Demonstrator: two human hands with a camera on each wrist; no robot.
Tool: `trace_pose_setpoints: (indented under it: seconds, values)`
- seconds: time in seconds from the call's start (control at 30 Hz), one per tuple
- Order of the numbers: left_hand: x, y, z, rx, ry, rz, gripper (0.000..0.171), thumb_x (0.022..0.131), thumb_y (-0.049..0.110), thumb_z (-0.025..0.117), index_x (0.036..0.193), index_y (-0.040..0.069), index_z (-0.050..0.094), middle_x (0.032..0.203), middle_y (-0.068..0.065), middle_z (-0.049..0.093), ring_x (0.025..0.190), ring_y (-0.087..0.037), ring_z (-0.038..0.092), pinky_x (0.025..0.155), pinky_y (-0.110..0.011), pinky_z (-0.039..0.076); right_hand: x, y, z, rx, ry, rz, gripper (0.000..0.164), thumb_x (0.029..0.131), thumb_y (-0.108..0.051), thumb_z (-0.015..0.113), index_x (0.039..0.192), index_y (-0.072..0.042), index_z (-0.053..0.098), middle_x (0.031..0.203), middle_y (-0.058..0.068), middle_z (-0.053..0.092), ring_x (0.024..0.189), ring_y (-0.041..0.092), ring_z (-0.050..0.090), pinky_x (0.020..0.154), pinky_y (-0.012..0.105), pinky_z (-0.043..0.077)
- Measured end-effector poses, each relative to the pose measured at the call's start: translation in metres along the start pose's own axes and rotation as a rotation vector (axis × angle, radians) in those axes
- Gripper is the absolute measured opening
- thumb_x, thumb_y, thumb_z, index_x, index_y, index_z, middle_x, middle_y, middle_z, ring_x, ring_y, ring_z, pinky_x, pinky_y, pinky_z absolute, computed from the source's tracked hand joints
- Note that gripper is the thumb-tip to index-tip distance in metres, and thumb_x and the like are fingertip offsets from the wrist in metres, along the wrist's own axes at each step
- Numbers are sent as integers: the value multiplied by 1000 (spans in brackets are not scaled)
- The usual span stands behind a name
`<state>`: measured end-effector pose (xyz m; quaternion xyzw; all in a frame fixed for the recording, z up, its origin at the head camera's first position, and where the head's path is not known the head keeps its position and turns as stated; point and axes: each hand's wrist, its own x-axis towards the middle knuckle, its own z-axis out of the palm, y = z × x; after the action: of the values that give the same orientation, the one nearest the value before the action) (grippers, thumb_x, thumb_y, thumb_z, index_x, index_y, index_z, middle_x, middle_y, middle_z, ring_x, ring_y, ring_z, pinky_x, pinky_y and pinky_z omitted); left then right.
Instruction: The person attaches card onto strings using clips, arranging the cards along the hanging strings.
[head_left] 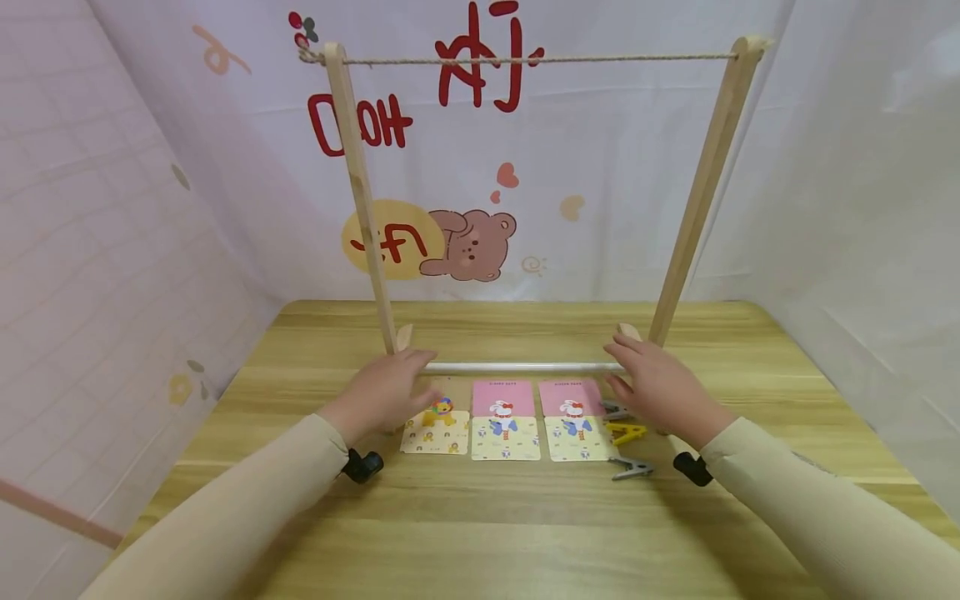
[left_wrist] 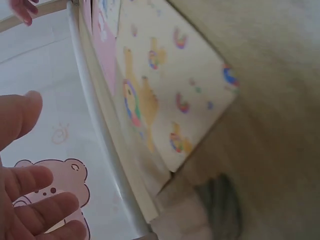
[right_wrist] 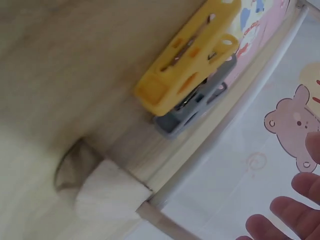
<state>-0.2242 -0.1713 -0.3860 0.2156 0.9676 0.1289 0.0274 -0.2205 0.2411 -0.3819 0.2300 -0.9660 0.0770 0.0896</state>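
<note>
My left hand [head_left: 384, 393] hovers by the foot of the wooden frame's left post [head_left: 362, 183], fingers extended and holding nothing. It partly covers a lion card [head_left: 437, 440], which lies on the table. My right hand [head_left: 666, 390], also empty with fingers spread, is by the right post's foot, just above several clothespins. Among them are a yellow clothespin [right_wrist: 187, 60] and a grey clothespin [right_wrist: 192, 105] close together, plus another grey clothespin [head_left: 632, 468] nearer me. Two rabbit cards [head_left: 506, 446] [head_left: 576, 448] with pink tops lie side by side between the hands.
A thin rope [head_left: 540, 60] is strung between the tops of the posts. A white bar [head_left: 517, 367] joins them low down, behind the cards. The wooden table [head_left: 480, 533] ends at a white printed curtain [head_left: 615, 167].
</note>
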Motion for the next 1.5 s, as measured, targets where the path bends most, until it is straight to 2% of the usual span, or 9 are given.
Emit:
trace_pose_setpoints:
  seconds: [0.17, 0.37, 0.47, 0.6, 0.73, 0.97, 1.13, 1.3, 1.5]
  values:
    - [-6, -2, 4, 24, -57, -9, 66, 102, 46, 67, 155, 10, 50, 154, -11, 57, 143, -36, 54, 118, -57, 42, -7, 4, 2, 13, -9, -4, 49, 99, -18, 72, 142, 2, 60, 145, 26, 61, 131, 50, 59, 109, 64, 47]
    - [-7, -1, 10, 51, -126, -20, 64, 101, 45, 67, 154, 10, 53, 155, -9, 58, 146, -32, 52, 120, -53, 41, -17, 7, 7, 27, -6, -74, 40, 95, -14, 77, 132, -1, 68, 129, 19, 72, 116, 41, 69, 99, 58, 56]
    - [-7, 0, 14, 86, -137, -10, 50, 98, 45, 71, 135, 11, 64, 130, -5, 70, 123, -28, 65, 109, -53, 48, -21, 8, 9, 35, -5, -111, 36, 93, -13, 79, 127, -3, 72, 124, 14, 75, 111, 36, 72, 94, 54, 59]
    - [-9, 3, 18, 115, -149, -11, 45, 95, 46, 74, 125, 14, 66, 120, 0, 71, 114, -24, 65, 102, -54, 45, -25, 8, 10, 48, -18, -165, 30, 91, -13, 82, 120, -6, 76, 117, 8, 77, 107, 31, 73, 91, 51, 61]
    - [-11, 6, 22, 119, -164, -23, 62, 92, 48, 77, 141, 13, 63, 143, -4, 65, 136, -27, 59, 112, -61, 39, -28, 9, 11, 52, -40, -221, 27, 88, -14, 85, 114, -12, 79, 111, 1, 77, 101, 22, 73, 87, 44, 62]
    - [-13, 9, 26, 147, -182, -17, 68, 87, 51, 79, 142, 15, 65, 145, -6, 65, 136, -27, 59, 115, -62, 35, -33, 11, 15, 80, -50, -283, 27, 83, -11, 89, 108, -14, 81, 107, -2, 77, 97, 18, 73, 84, 40, 61]
    - [-13, 9, 26, 122, -193, -13, 64, 88, 51, 80, 140, 17, 67, 144, -5, 65, 137, -25, 57, 116, -61, 33, -35, 10, 14, 100, -109, -267, 26, 84, -13, 86, 110, -14, 82, 111, 1, 77, 101, 22, 74, 87, 44, 62]
    - [-10, 7, 25, 96, -152, -9, 58, 90, 50, 79, 135, 16, 69, 141, -6, 65, 136, -31, 56, 118, -64, 31, -38, 10, 15, 110, -145, -266, 27, 85, -13, 85, 111, -16, 81, 115, 3, 76, 107, 25, 73, 89, 46, 61]
    - [-2, 0, 27, 135, -155, -11, 71, 91, 58, 76, 145, 14, 61, 154, -13, 57, 147, -40, 47, 118, -63, 32, -40, 11, 20, 99, -143, -310, 24, 84, -16, 88, 106, -14, 81, 114, 2, 74, 105, 24, 72, 88, 42, 62]
